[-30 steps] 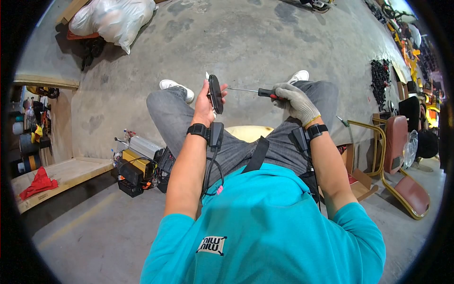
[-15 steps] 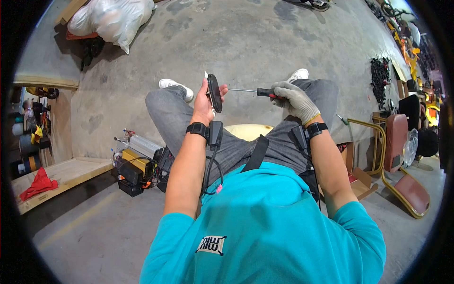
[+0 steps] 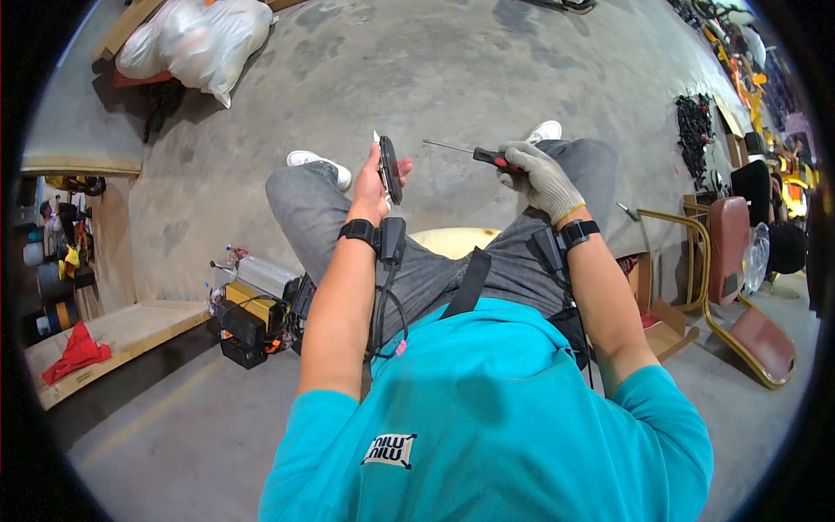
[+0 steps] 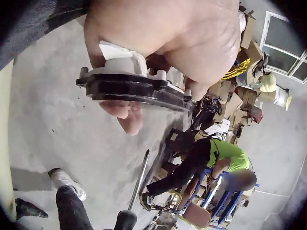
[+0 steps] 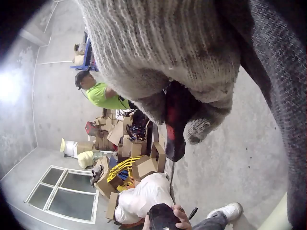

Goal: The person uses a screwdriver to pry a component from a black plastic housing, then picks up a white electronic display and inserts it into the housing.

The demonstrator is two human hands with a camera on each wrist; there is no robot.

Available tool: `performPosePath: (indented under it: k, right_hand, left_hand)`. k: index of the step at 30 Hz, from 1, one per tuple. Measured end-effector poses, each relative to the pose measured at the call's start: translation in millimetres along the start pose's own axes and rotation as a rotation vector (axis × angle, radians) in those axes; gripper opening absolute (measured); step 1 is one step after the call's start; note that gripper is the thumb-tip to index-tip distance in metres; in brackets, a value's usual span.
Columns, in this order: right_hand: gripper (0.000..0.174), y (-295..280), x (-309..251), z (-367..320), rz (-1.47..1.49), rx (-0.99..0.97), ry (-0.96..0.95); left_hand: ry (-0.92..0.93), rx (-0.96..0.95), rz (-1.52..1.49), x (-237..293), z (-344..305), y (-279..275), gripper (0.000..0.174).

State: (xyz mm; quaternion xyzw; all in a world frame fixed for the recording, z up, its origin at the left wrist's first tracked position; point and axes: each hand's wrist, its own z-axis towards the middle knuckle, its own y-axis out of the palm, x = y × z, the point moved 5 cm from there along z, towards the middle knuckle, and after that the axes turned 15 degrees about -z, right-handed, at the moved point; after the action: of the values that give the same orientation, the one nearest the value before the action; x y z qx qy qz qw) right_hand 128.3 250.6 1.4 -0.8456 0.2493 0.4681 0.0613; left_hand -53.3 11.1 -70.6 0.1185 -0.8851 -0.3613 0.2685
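Note:
My bare left hand (image 3: 369, 184) holds a flat, oval black part (image 3: 389, 170) on edge, with the thumb at one side and fingers behind it. In the left wrist view the part has a layered black rim (image 4: 129, 90), small posts and a white piece (image 4: 123, 60) on the side toward the palm. In a knitted glove, my right hand (image 3: 546, 181) grips a screwdriver (image 3: 494, 159) by its black and red handle. The screwdriver's thin metal shaft (image 3: 448, 145) points left toward the part, its tip a short gap away from the left fingers.
A wooden ledge (image 3: 130, 335) with a red cloth (image 3: 76, 352) lies at left, beside electronic gear (image 3: 248, 313). White bags (image 3: 204, 43) sit far left. At right stand a tipped chair (image 3: 729, 252) and a cardboard box (image 3: 670, 331). Another person (image 4: 230, 153) bends in the background.
The screwdriver's tip has drawn off from the left fingers and swung upward, so the shaft now slants. Both hands keep their hold. The head view has shifted slightly.

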Motion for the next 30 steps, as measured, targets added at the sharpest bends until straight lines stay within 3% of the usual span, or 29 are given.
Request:
performPosePath:
  k: [13, 20, 24, 30]
  right_hand:
    - [0.029, -1.6, -4.2, -2.7, 0.030, 0.014, 0.018]
    - [0.032, -8.3, -1.6, 1.1, 0.041, 0.011, 0.007]
    - [0.035, -2.2, -8.5, -1.4, -0.048, -0.034, -0.091]
    - [0.036, 8.1, -23.1, -13.9, -0.090, -0.051, -0.097]
  left_hand:
    - [0.053, -0.039, -0.017, 14.9, 7.7, 8.0, 0.047]
    - [0.136, -0.131, -0.216, 33.6, -4.8, -3.5, 0.043]
    - [0.145, -0.134, -0.260, 34.3, -8.7, -5.1, 0.044]
    - [-0.031, -0.195, -0.179, 12.1, -7.4, 0.6, 0.040]
